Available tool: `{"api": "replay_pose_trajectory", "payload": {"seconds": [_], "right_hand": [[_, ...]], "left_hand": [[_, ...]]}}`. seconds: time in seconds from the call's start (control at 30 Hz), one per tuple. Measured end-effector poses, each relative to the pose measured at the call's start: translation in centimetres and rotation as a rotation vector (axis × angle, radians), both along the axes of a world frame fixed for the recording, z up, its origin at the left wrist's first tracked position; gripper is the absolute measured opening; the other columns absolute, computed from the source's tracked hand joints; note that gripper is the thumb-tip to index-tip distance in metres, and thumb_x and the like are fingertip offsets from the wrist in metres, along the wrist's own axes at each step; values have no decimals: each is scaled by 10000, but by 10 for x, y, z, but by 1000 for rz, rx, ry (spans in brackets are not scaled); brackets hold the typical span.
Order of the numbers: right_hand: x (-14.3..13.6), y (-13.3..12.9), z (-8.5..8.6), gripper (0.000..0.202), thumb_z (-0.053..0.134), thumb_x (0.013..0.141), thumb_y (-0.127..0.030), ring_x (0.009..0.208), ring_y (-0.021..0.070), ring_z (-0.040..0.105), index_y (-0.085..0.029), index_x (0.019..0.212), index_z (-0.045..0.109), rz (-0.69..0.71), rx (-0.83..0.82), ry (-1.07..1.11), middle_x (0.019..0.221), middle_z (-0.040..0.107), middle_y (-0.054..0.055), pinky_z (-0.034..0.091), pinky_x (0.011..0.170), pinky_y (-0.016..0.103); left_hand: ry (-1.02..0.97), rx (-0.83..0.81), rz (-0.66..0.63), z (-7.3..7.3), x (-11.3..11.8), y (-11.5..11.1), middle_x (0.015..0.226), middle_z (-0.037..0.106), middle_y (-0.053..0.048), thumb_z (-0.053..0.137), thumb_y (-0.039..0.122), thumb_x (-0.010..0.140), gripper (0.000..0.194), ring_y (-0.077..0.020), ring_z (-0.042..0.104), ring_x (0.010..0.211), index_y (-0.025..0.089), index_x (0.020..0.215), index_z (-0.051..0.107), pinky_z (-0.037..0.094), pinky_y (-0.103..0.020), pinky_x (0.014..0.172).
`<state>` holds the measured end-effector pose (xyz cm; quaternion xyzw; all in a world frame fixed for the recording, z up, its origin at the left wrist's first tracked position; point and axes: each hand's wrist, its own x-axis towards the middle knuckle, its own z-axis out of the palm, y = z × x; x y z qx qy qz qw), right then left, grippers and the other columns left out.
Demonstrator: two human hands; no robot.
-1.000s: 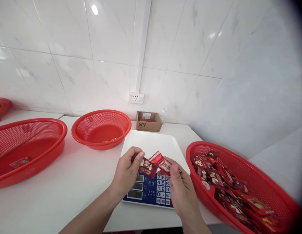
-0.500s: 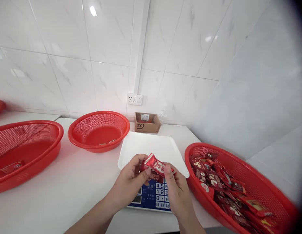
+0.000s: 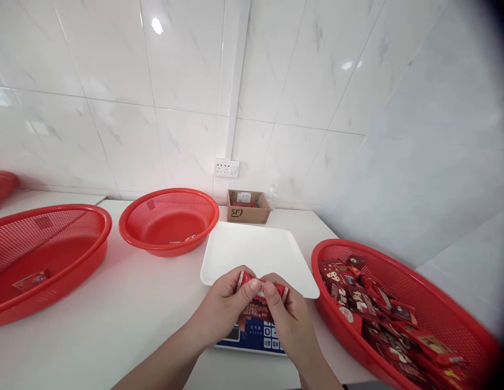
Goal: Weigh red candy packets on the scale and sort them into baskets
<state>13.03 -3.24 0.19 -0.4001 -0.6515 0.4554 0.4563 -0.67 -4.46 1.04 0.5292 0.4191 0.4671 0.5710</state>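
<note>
Red wrapped snack packets (image 3: 256, 310) are pinched between both hands over the near part of a scale (image 3: 252, 338) with a blue keypad. My left hand (image 3: 225, 306) grips them from the left, its thumb on top. From the right, my right hand (image 3: 288, 311) holds the same packets, thumb beside the left thumb. The fingers cover much of the packets, so their number is unclear. Beyond the hands lies the scale's white tray (image 3: 252, 249). A red basket (image 3: 329, 246) at the right holds many red and brown packets (image 3: 361, 300).
A round red basket (image 3: 168, 249) with a few small packets sits at the back left. Another red basket (image 3: 73, 271) at far left holds a packet (image 3: 31, 280). Against the wall stands a cardboard box (image 3: 249, 215), below a socket (image 3: 226, 168).
The hands have drawn closer together and the thumbs now nearly meet. The upper red packet, earlier tilted with its label showing, is now level and mostly covered by the thumbs.
</note>
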Motion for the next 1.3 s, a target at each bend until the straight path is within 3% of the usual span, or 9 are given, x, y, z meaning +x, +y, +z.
{"api": "replay_pose_trajectory", "payload": {"seconds": [0.27, 0.4, 0.5, 0.7, 0.77, 0.87, 1.0, 1.13, 1.3], "right_hand": [[-6, -3, 5, 359, 441, 876, -475, 603, 135, 521, -193, 702, 581, -47, 121, -96, 628, 565, -6, 419, 562, 225], [-6, -3, 2, 306, 452, 873, -467, 745, 163, 591, -204, 905, 605, 33, 128, -90, 843, 644, 37, 481, 661, 247], [1, -5, -1, 356, 453, 864, -489, 792, 178, 608, -229, 1076, 572, 11, 100, -156, 903, 645, 46, 497, 683, 268], [25, -6, -6, 379, 438, 860, -517, 727, 169, 607, -248, 1090, 574, -75, 50, -269, 856, 634, 36, 509, 643, 260], [34, -5, -8, 374, 444, 862, -502, 752, 177, 617, -242, 1098, 573, -80, 83, -300, 871, 641, 44, 517, 651, 265], [48, -3, -10, 358, 455, 863, -478, 773, 182, 630, -246, 1112, 569, -116, 137, -352, 882, 653, 44, 525, 699, 285], [78, 6, -11, 379, 449, 847, -498, 844, 208, 652, -239, 1091, 580, -214, 164, -451, 933, 671, 64, 541, 752, 323], [130, 21, -17, 452, 441, 808, -533, 1055, 275, 599, -242, 1123, 585, -384, 157, -699, 1201, 613, 104, 503, 885, 421], [199, 35, -41, 506, 445, 760, -507, 1198, 317, 507, -214, 1133, 622, -404, 80, -954, 1266, 588, 106, 427, 992, 461]], "left_hand": [[160, 248, 194, -8, 1, -9, 639, 450, 28, 463, 443, 870, 320, -103, 416, 611, 171, 703, 485, 380, -220, 565], [214, 253, 188, -4, -13, -7, 699, 510, 1, 467, 449, 866, 295, -116, 482, 606, 174, 781, 530, 434, -217, 510], [290, 316, 296, 6, -39, 1, 774, 569, -34, 486, 454, 851, 292, -148, 552, 653, 178, 842, 581, 477, -233, 487], [746, 473, 772, 19, -118, 40, 1015, 604, -63, 497, 421, 832, 281, -201, 593, 858, 224, 969, 643, 512, -305, 708], [897, 409, 762, 14, -139, 55, 1087, 591, -83, 451, 409, 844, 321, -210, 596, 885, 208, 1028, 621, 503, -309, 729], [1076, 217, 587, 1, -156, 68, 1195, 575, -109, 396, 415, 864, 374, -243, 604, 965, 193, 1091, 593, 490, -339, 782], [1150, 130, 415, -16, -153, 66, 1161, 639, -109, 438, 492, 837, 421, -311, 594, 1038, 212, 1099, 612, 452, -445, 869], [1169, 202, 460, -26, -141, 52, 1209, 625, -89, 409, 477, 861, 413, -311, 509, 1177, 232, 1135, 596, 244, -562, 1038], [858, 306, 673, -34, -122, 26, 1199, 619, -100, 434, 498, 850, 400, -293, 530, 1149, 229, 1089, 607, 460, -429, 893]]}}
